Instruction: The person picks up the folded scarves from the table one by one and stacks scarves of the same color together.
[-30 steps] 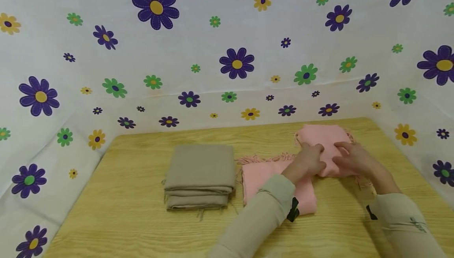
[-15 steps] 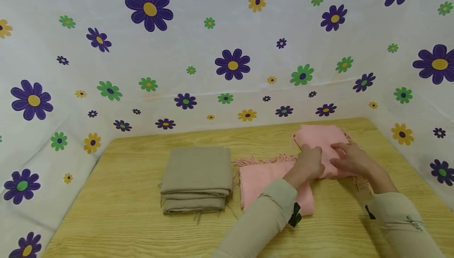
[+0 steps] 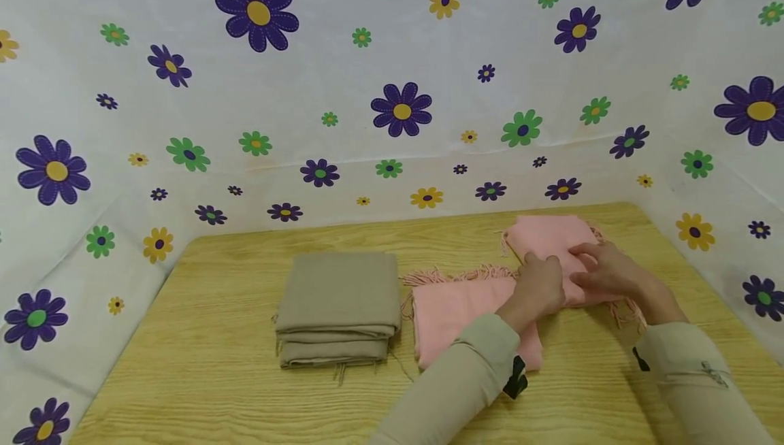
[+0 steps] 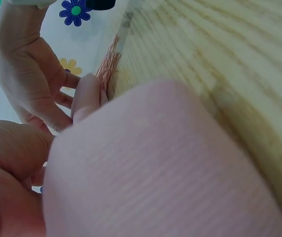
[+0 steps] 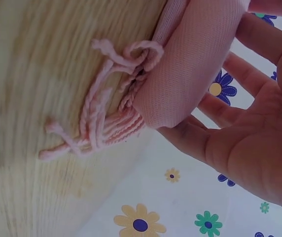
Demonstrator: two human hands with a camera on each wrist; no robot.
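A folded pink scarf (image 3: 548, 241) with twisted fringe lies at the back right of the table. My left hand (image 3: 537, 288) rests on its near left part, fingers bent down against the cloth. On its right part lies my right hand (image 3: 612, 271), fingers spread. The right wrist view shows those fingers (image 5: 249, 74) fairly straight, their tips at the scarf's rounded edge (image 5: 190, 74). Nearer me, a second folded pink scarf (image 3: 453, 316) lies partly under my left forearm, its fringe pointing to the back. Pink cloth (image 4: 156, 158) fills much of the left wrist view, beside my left hand.
A folded stack of beige cloth (image 3: 343, 295) with loose threads stands left of the pink scarves. All lie on a wood-grain table (image 3: 233, 336). A white flower-printed sheet (image 3: 343, 71) encloses the back and both sides.
Both hands stay on the far pink scarf, with small finger shifts. The left hand has slid slightly toward me over the last half second. The head view has turned a little.
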